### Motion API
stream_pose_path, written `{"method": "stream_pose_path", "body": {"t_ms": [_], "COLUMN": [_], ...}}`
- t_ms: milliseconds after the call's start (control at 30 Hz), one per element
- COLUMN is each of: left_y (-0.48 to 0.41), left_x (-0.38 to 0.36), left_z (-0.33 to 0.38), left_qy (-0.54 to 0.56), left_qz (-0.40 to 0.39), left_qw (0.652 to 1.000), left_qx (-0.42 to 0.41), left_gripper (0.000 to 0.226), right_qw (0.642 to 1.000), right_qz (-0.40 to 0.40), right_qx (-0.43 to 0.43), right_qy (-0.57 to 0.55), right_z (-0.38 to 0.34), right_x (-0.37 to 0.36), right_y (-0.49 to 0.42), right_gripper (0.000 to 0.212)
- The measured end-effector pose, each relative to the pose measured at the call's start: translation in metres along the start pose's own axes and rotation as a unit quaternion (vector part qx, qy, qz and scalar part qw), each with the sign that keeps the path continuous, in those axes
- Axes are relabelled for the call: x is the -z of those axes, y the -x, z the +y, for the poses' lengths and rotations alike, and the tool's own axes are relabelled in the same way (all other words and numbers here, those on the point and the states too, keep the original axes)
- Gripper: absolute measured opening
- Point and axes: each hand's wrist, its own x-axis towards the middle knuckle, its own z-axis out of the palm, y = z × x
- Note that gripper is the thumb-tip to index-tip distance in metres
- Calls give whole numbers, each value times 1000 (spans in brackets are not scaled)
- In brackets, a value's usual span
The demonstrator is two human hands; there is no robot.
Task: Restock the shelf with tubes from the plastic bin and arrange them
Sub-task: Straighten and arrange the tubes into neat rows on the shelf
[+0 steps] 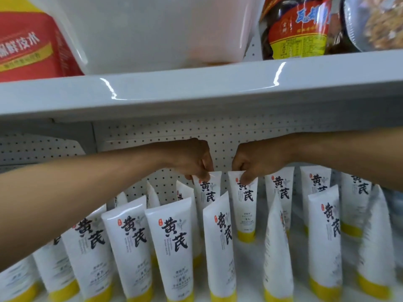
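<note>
Tubes [174,247] stand crowded; left hand [192,159] and right hand [253,160] fingers [247,178] pinch adjacent top edges.

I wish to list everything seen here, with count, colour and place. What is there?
upper shelf: one, pale grey, across the view
plastic bin: one, translucent white, on it, middle
carton: one, red and yellow, on it, left
snack bags: at least two, red and clear, right
tubes: over a dozen, white, yellow caps, standing cap-down below
pegboard: one, white, behind them
left hand: pinches top of rear tube
right hand: pinches top of neighbouring tube
</note>
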Motion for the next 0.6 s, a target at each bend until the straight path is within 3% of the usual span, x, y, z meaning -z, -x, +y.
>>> {"method": "stream_pose_path", "body": {"t_ms": [600], "left_y": [-7], "left_x": [0], "left_z": [-3], "left_qy": [35], "left_qz": [-34], "left_qw": [999], "left_qx": [-2], "left_gripper": [26], "right_qw": [999], "right_qz": [-2], "right_qx": [3], "right_qy": [-41], "right_z": [-1], "right_x": [-3], "right_y": [3], "right_gripper": [15]}}
